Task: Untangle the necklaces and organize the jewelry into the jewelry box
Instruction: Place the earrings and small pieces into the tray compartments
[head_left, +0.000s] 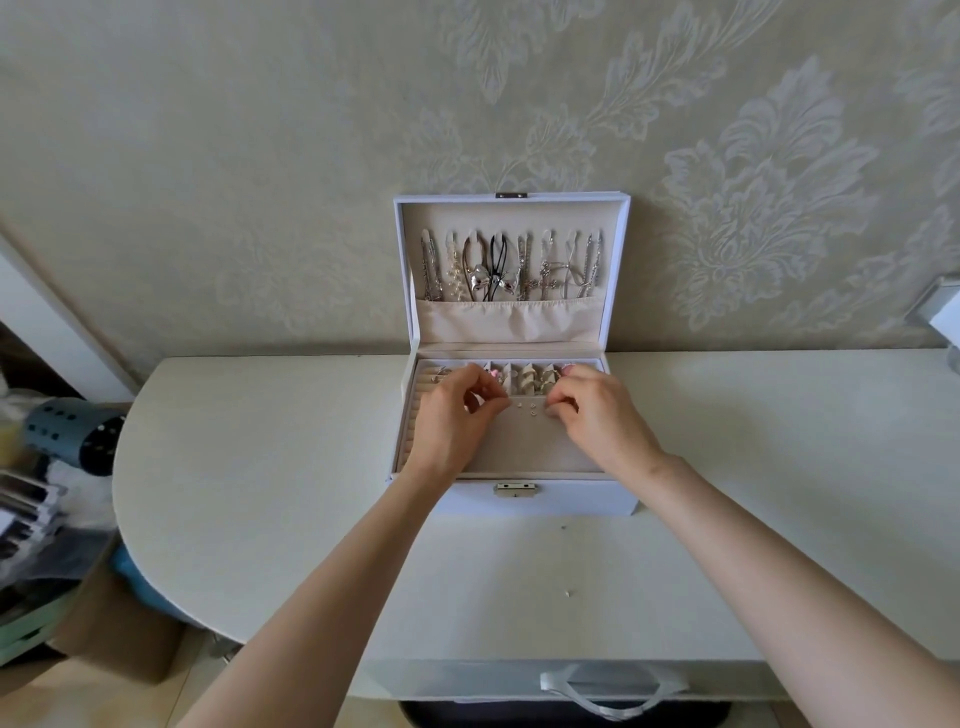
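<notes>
Open jewelry box (540, 501) on a white worktop (260, 467). Necklaces (511, 270) hang separated in its lid, so the task looks mostly done. Left hand (457, 410) and right hand (597, 410) curl their fingertips over small studs (524, 408) in the tray; whether they hold anything is unclear. Two tiny pieces (570, 593) wait on the worktop.

White jewelry box (540, 501) – beige lining; wallpaper (727, 156) – pale floral damask; white table (260, 493).

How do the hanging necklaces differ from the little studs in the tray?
The necklaces hang long in the raised lid; the studs are tiny specks on the flat tray pad. The necklaces fill a row; the studs are only a few. Both sit inside the white jewelry box.
</notes>
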